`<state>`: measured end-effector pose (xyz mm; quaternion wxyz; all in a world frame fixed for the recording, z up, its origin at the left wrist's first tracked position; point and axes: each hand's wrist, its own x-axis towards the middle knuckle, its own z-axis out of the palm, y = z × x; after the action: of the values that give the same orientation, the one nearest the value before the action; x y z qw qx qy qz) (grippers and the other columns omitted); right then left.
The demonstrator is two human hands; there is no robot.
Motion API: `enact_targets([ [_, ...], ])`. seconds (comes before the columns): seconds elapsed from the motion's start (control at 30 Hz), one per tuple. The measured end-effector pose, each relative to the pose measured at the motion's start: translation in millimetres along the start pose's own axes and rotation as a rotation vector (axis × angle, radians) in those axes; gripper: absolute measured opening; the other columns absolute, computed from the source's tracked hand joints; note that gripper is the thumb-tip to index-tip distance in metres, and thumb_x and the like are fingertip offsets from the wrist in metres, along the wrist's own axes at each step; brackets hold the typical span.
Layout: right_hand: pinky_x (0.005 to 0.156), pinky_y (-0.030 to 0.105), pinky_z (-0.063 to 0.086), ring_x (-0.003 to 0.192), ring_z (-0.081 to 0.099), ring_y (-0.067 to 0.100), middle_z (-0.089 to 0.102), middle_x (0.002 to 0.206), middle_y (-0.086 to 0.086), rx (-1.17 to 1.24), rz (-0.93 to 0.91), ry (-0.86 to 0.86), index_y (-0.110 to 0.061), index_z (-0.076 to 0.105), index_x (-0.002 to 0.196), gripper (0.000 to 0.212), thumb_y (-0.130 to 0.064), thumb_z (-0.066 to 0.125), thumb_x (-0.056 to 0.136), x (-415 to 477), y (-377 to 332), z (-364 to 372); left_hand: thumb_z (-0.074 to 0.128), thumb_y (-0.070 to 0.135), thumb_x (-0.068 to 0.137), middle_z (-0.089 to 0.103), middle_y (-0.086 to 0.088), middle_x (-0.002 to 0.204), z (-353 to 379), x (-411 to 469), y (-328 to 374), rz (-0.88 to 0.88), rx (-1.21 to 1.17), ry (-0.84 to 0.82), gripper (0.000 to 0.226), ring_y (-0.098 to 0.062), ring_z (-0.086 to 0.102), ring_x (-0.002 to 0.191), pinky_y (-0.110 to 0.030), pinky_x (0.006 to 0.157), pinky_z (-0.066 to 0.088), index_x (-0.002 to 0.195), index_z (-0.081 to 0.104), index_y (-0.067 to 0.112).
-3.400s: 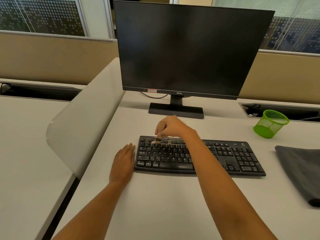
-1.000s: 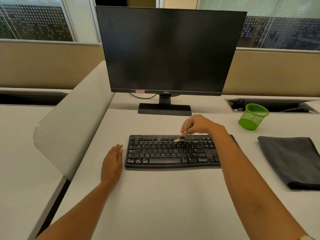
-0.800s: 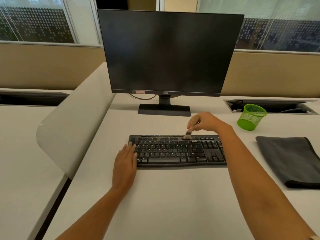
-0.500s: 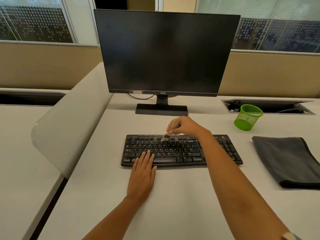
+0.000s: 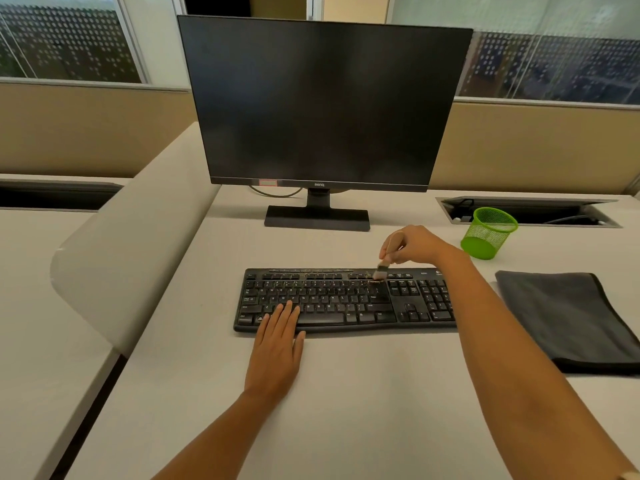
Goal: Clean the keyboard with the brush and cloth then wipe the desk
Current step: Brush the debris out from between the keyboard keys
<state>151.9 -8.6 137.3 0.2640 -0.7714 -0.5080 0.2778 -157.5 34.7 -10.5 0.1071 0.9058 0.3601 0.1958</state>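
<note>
A black keyboard lies on the pale desk in front of the monitor. My right hand grips a small wooden-handled brush, whose bristles touch the upper key rows right of the keyboard's middle. My left hand lies flat with fingers together, palm on the desk and fingertips over the keyboard's front left edge. A folded dark grey cloth rests on the desk to the right of the keyboard.
A black monitor on its stand is behind the keyboard. A green mesh cup sits at the back right, beside an open cable hatch. A curved pale divider borders the desk on the left.
My right hand has swept the brush from the keyboard's middle toward its right side. My left hand stays pressed at the front edge, where it slid from the keyboard's left end.
</note>
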Motion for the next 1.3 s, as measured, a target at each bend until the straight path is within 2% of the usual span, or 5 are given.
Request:
enact_targets([
  [0.47, 0.063, 0.013, 0.049, 0.082, 0.062, 0.011, 0.069, 0.091, 0.003, 0.031, 0.055, 0.075, 0.002, 0.074, 0.085, 0.009, 0.003, 0.071, 0.077, -17, 6, 10, 0.013, 0.045, 0.099, 0.042, -0.004, 0.144, -1, 1, 0, 0.002, -0.016, 0.006, 0.059, -0.013, 0.025, 0.136, -0.022, 0.113, 0.0, 0.14, 0.04, 0.012],
  [0.7, 0.081, 0.028, 0.053, 0.094, 0.064, 0.023, 0.07, 0.103, 0.008, -0.1, 0.144, 0.496, -0.008, 0.074, 0.09, 0.024, -0.002, 0.051, 0.086, -9, 6, 32, 0.01, 0.047, 0.099, 0.041, -0.004, 0.145, -1, 1, 0, -0.004, -0.018, 0.007, 0.061, -0.013, 0.026, 0.136, -0.02, 0.113, -0.002, 0.141, 0.039, 0.013],
  [0.97, 0.069, 0.028, 0.049, 0.092, 0.062, 0.025, 0.062, 0.103, 0.011, -0.604, 0.305, 0.162, -0.004, 0.055, 0.114, 0.027, -0.014, 0.052, 0.09, -22, -22, 34, 0.008, 0.047, 0.099, 0.044, -0.005, 0.143, -3, 1, 2, -0.013, -0.01, -0.001, 0.064, -0.017, 0.033, 0.135, -0.022, 0.113, -0.001, 0.139, 0.042, 0.011],
  [1.17, 0.084, 0.034, 0.053, 0.097, 0.062, 0.024, 0.067, 0.105, 0.012, -0.232, 0.222, 0.358, -0.007, 0.067, 0.101, 0.02, -0.016, 0.052, 0.092, -20, -31, 32, 0.009, 0.046, 0.099, 0.043, -0.005, 0.143, -3, 1, 1, -0.009, 0.004, -0.015, 0.063, -0.018, 0.034, 0.135, -0.023, 0.114, 0.0, 0.139, 0.042, 0.011],
  [1.3, 0.059, 0.022, 0.051, 0.082, 0.065, 0.018, 0.071, 0.097, 0.01, -0.062, 0.232, 0.403, -0.009, 0.072, 0.093, 0.021, -0.013, 0.052, 0.091, -12, -34, 54, 0.006, 0.049, 0.097, 0.038, -0.004, 0.147, -1, 1, 0, 0.0, 0.001, -0.001, 0.065, -0.014, 0.025, 0.137, -0.023, 0.113, -0.002, 0.141, 0.038, 0.013],
])
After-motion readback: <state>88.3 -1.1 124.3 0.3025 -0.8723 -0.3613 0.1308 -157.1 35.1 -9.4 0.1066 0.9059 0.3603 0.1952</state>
